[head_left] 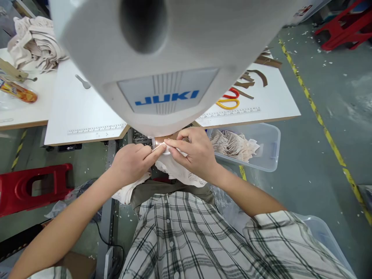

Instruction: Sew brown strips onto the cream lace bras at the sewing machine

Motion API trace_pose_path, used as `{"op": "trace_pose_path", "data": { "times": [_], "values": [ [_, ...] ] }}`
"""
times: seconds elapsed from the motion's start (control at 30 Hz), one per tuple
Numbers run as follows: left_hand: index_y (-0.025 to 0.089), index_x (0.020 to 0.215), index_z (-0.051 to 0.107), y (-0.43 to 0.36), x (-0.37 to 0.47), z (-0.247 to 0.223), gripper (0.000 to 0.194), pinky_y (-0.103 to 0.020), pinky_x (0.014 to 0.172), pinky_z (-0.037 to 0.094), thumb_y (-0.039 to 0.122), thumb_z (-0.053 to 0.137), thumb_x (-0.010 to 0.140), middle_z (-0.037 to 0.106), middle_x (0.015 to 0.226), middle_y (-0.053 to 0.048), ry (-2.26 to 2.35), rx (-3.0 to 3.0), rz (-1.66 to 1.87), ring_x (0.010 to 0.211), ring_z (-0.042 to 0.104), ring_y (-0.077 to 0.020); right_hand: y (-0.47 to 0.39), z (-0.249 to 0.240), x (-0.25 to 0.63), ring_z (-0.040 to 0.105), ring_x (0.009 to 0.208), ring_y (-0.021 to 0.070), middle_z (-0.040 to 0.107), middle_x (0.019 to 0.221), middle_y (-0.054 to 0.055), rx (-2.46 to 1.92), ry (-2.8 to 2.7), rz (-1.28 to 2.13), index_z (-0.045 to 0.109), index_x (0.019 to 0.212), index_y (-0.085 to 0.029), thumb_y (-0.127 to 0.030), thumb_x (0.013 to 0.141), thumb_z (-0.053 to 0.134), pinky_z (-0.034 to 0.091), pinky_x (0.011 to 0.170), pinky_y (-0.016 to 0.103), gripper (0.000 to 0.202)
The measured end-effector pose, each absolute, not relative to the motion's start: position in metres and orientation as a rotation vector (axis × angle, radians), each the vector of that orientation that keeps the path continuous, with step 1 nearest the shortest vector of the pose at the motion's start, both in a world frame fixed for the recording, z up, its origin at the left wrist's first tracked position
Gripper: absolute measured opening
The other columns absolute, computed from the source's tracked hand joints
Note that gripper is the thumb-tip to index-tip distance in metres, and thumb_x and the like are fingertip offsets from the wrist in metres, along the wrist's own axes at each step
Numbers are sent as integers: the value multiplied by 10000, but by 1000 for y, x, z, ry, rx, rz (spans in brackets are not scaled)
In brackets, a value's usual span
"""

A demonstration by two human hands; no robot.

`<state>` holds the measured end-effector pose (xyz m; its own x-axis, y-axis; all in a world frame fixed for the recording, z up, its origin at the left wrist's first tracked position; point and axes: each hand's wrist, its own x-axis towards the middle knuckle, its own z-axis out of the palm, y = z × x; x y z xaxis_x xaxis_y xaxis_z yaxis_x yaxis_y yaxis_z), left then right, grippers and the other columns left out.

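A white JUKI sewing machine point(167, 93) fills the upper middle and hides its needle area. Just below its head, my left hand point(136, 159) and my right hand point(193, 151) come together at the edge of a white lace-trimmed fabric piece point(180, 168). Thumb and fingers of each hand are pinched on the cloth near the machine's arm end. The fabric hangs down over my lap, with more of it spread toward the left under my left hand.
White table boards with printed rulers flank the machine. Red-and-yellow-handled scissors point(228, 102) and brown strips point(247, 83) lie right. A clear bin point(267, 147) holds pale fabric pieces point(232, 145). Stacked cloth point(36, 44) and a bottle point(17, 91) stand left; a red stool point(35, 188) is below.
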<state>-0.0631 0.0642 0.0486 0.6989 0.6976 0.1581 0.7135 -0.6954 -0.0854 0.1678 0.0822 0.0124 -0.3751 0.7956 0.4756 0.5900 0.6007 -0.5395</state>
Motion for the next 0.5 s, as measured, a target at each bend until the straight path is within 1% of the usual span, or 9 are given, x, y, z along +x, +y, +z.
{"op": "trace_pose_path", "data": {
  "times": [0.07,0.1,0.17,0.2,0.23,0.27,0.33,0.4,0.5],
  "values": [
    [278,1230,630,73,-69,48,413,-297,483,225,104,437,909,491,569,24,-1112,-2845,-207,514,461,-126,77,9,168,589,887,186,610,952,63,-1095,-2076,498,700,1161,-276,-311,969,539,489,803,334,254],
    [280,1211,636,75,-70,48,394,-298,480,210,114,440,913,482,562,27,-1123,-2847,-227,506,450,-124,74,6,168,596,849,171,610,979,62,-1118,-2036,599,650,1238,-269,-331,971,541,499,748,309,295],
    [262,1193,638,73,-65,47,355,-301,473,186,140,446,921,479,552,29,-1144,-2792,-238,493,435,-128,67,-1,168,581,720,130,597,1075,69,-1167,-1897,810,489,1396,-261,-383,959,566,507,646,281,460],
    [245,1196,634,70,-60,48,351,-305,469,182,141,445,920,483,549,29,-1151,-2745,-236,490,434,-133,64,-4,169,549,643,104,582,1136,78,-1172,-1831,889,420,1437,-259,-396,953,574,507,611,278,527],
    [222,1205,627,65,-54,48,352,-308,465,184,135,443,917,486,548,30,-1160,-2701,-230,489,437,-138,63,-6,169,512,589,81,560,1203,91,-1168,-1787,937,389,1452,-260,-394,951,574,510,595,281,550],
    [194,1214,619,59,-48,49,355,-311,460,193,127,445,912,490,549,30,-1175,-2663,-223,488,442,-143,62,-6,169,492,572,69,532,1267,104,-1160,-1772,946,405,1441,-262,-379,955,564,517,600,288,526],
    [141,1228,605,49,-36,50,363,-317,455,220,113,457,898,504,562,24,-1228,-2598,-206,490,454,-148,66,-3,170,537,651,90,502,1331,115,-1142,-1817,895,519,1367,-256,-335,962,536,540,675,318,413],
    [108,1238,594,42,-26,52,367,-321,455,244,115,470,892,521,576,15,-1288,-2536,-191,493,466,-152,75,5,171,595,828,160,534,1288,114,-1136,-1876,829,615,1278,-242,-304,955,526,549,764,357,341],
    [97,1233,593,40,-16,55,357,-323,456,265,127,476,897,532,567,8,-1364,-2467,-195,494,482,-158,92,15,171,594,1019,243,590,1159,106,-1122,-1921,783,685,1176,-235,-257,926,537,544,855,409,291]
  ]
}}
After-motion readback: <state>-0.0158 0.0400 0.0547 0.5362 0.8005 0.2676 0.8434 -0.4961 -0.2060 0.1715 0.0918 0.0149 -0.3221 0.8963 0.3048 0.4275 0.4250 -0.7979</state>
